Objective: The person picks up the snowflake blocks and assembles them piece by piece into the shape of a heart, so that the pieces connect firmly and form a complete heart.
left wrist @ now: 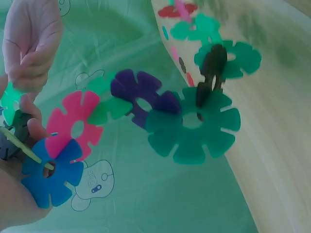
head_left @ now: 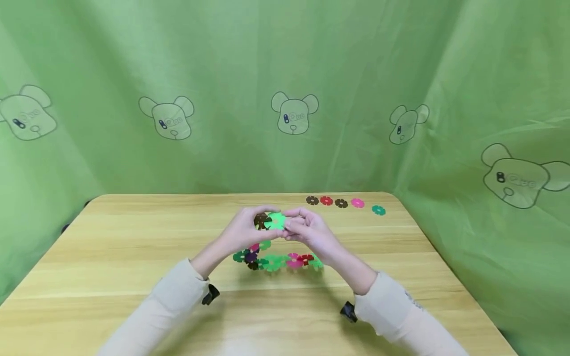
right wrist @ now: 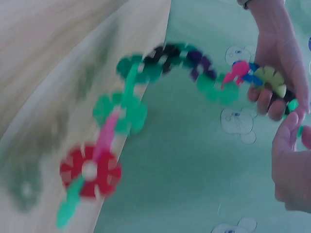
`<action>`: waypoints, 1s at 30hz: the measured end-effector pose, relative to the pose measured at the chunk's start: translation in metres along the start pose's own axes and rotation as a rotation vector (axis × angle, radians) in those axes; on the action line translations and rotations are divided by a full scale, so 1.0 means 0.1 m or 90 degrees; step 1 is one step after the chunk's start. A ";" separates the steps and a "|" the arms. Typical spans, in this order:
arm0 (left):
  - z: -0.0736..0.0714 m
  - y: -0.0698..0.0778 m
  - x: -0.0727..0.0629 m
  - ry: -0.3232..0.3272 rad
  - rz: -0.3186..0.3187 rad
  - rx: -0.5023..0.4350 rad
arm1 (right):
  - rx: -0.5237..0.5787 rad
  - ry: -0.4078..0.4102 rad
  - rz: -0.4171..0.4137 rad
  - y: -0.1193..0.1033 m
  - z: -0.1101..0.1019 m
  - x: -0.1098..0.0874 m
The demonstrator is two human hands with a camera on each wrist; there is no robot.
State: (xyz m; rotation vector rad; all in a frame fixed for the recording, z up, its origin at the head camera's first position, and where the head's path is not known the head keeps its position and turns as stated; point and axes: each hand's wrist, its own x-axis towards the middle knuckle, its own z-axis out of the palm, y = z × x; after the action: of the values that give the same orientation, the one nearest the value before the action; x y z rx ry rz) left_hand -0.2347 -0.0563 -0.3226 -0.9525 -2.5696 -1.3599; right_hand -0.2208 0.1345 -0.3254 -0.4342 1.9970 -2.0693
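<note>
Both hands meet above the middle of the table around a bright green flower-shaped disc [head_left: 275, 221] with slots in its edge. My left hand [head_left: 242, 231] grips the end of a chain of such discs, its thumb and fingers round a dark brown disc [head_left: 261, 221] and the green one. From the right, my right hand [head_left: 313, 233] pinches the green disc's edge. The chain curves down below the hands. In the left wrist view it runs through blue [left wrist: 53, 184], pink [left wrist: 77, 114], purple [left wrist: 126, 87] and teal [left wrist: 194, 145] discs. A red disc [right wrist: 109, 170] sits near its far end.
Along the wooden table's [head_left: 133, 237] back right edge lie several loose discs: two brown [head_left: 309, 200], one red [head_left: 323, 200], one pink [head_left: 355, 203] and one teal [head_left: 376, 210]. A green curtain [head_left: 222, 163] with bear-head prints hangs behind and beside the table.
</note>
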 end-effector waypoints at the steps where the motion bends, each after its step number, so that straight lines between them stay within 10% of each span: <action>1: -0.01 0.00 0.00 0.001 -0.007 -0.002 | -0.017 -0.008 -0.011 0.01 -0.04 0.02; 7: -0.08 -0.02 -0.02 -0.003 -0.035 0.002 | -0.115 0.069 -0.054 0.12 -0.57 0.20; 14: -0.07 -0.09 -0.02 -0.038 -0.039 0.020 | -0.207 0.198 0.038 0.33 -1.46 0.31; 26: -0.02 -0.15 -0.07 -0.079 -0.033 0.001 | -0.574 0.116 0.246 0.72 -2.38 0.10; 30: -0.02 -0.17 -0.09 -0.070 -0.031 -0.004 | -0.591 0.098 0.302 0.84 -2.57 0.08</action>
State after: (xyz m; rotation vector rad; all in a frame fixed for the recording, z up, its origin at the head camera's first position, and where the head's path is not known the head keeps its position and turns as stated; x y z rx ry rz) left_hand -0.2372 -0.0698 -0.3367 -0.9976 -2.6872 -1.3656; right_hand -0.3262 0.3666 -0.4153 0.0763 2.7224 -0.8444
